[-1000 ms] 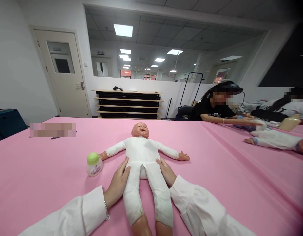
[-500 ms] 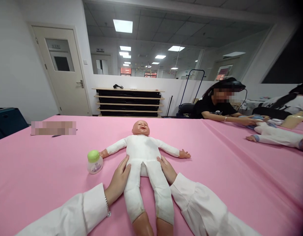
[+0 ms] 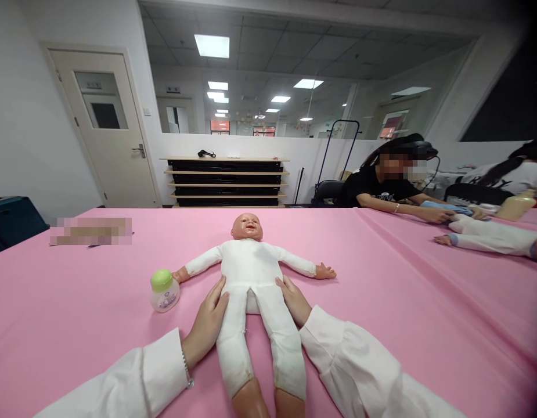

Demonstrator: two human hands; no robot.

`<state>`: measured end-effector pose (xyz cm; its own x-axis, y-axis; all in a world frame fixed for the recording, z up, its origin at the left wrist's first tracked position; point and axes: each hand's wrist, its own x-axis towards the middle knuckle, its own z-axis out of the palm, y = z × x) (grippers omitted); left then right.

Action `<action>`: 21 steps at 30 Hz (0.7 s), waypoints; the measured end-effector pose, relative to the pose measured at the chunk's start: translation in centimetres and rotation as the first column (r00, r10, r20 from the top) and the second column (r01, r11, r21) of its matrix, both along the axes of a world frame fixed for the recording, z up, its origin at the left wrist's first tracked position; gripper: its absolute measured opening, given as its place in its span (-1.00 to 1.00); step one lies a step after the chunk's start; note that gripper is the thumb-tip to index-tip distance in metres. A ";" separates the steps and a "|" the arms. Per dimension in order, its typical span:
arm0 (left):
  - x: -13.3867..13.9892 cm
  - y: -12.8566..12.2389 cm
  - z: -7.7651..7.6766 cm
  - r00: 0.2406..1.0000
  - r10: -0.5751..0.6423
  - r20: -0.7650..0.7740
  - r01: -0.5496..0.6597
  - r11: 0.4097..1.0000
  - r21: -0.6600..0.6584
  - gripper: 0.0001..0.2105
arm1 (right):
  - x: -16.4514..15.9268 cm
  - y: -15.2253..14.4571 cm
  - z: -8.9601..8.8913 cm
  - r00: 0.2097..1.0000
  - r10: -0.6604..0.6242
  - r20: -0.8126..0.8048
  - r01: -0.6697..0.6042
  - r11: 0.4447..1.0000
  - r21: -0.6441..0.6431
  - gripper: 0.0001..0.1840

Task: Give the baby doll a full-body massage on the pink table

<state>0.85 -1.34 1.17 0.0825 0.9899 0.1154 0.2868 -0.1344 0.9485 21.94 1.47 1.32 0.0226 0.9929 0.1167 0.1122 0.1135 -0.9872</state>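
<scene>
Both arms reach in from the bottom edge of the frame, angled towards its centre. The left forearm [image 3: 124, 377], in a loose white sleeve [image 3: 161, 360], runs from the lower left corner up to a bare wrist [image 3: 190, 354] ringed by a thin beaded bracelet [image 3: 186, 367]. Below centre, the left hand [image 3: 206, 318] lies with its back showing, fingers long and close together, pointing up and right. The right forearm [image 3: 364, 363] rises from the lower right; its cuff [image 3: 314, 325] covers the wrist. The right hand [image 3: 295, 303] tilts up and left, relaxed, partly hidden.
</scene>
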 end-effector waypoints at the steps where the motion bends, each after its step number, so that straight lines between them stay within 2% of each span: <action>1: 0.0 0.0 0.0 1.000 0.000 0.001 0.000 1.000 -0.001 -0.49 | 0.0 0.0 0.0 1.000 0.000 0.006 0.000 1.000 0.000 -0.68; 14: 0.0 0.0 0.4 1.000 -0.001 -0.012 0.001 0.999 -0.035 -0.50 | -0.1 -0.4 0.3 0.992 0.026 0.122 -0.023 1.000 -0.021 -0.57; 21: 0.0 0.1 0.1 1.000 -0.013 -0.003 0.013 1.000 0.020 -0.50 | 0.0 0.0 0.3 0.980 0.045 0.191 -0.046 0.999 0.000 -0.58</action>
<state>0.81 -1.20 1.24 0.0959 0.9862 0.1349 0.2876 -0.1572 0.9448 21.93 1.48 1.57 -0.0457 0.9919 0.1185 0.2936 0.1268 -0.9475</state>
